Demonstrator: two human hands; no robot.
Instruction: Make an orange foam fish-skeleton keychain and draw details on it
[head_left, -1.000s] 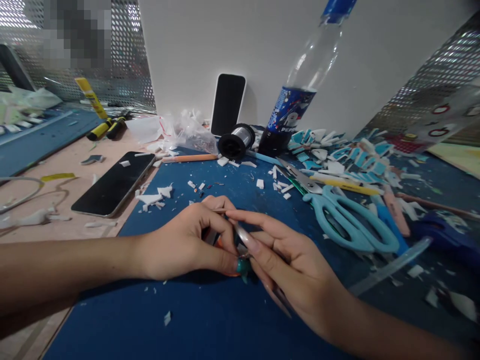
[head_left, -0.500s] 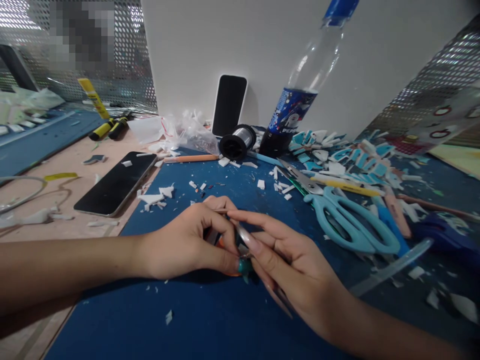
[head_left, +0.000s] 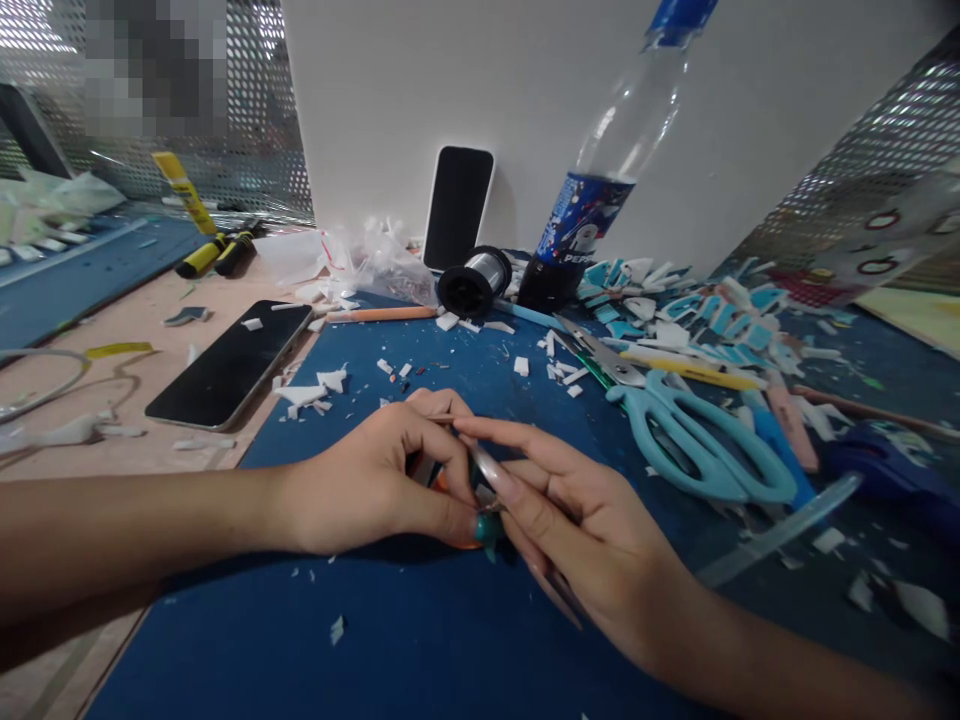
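My left hand [head_left: 397,475] and my right hand [head_left: 585,520] meet over a blue cutting mat [head_left: 315,640]. The left fingers are curled round a small orange piece [head_left: 466,544], which is mostly hidden beneath them. At the left thumb tip is a teal patch [head_left: 487,526]; whether it is a nail or a small part, I cannot tell. The right thumb and fingers are closed in a pinch against the left fingertips, with long pale nails showing. What the right hand pinches, if anything, is too covered to make out.
Right of my hands lie light-blue scissors [head_left: 705,450] and white and blue foam scraps [head_left: 720,320]. Behind stand a Pepsi bottle [head_left: 585,220], a wire spool [head_left: 476,282] and a phone [head_left: 459,205] against a white panel. A second phone [head_left: 232,365] lies at left.
Both hands keep nearly the same pose, still pressed together. The whole view has shifted very slightly; nothing on the mat has visibly moved.
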